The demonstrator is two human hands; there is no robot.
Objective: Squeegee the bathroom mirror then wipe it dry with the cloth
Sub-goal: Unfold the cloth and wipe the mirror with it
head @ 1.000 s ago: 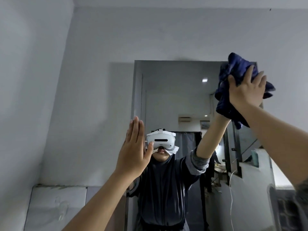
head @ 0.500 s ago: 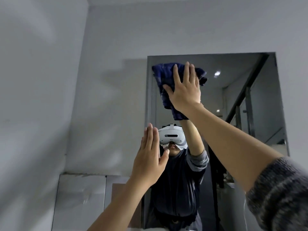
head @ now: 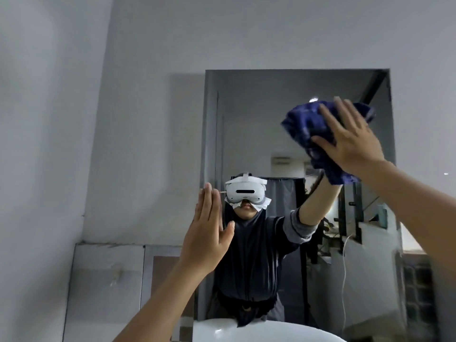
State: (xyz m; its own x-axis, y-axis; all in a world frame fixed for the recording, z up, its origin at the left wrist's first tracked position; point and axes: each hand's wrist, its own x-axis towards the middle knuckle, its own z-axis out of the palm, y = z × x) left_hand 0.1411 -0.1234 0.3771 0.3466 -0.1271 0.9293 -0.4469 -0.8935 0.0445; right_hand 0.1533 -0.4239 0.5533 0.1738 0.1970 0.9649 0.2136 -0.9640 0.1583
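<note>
The rectangular bathroom mirror (head: 271, 114) hangs on the grey wall ahead. My right hand (head: 350, 141) presses a crumpled dark blue cloth (head: 308, 129) flat against the upper right part of the glass, fingers spread over it. My left hand (head: 207, 233) is flat and open, fingers together and pointing up, at the mirror's left edge; whether it touches the surface I cannot tell. The glass shows a person's reflection wearing a white headset. No squeegee is in view.
A white basin rim (head: 259, 332) curves along the bottom edge below the mirror. Pale tiles (head: 106, 280) cover the lower wall at left. A side wall closes in on the left.
My right hand swept the cloth from the mirror's upper right to its upper left, then back right and slightly lower. The left hand stayed flat at the left edge. The view dropped.
</note>
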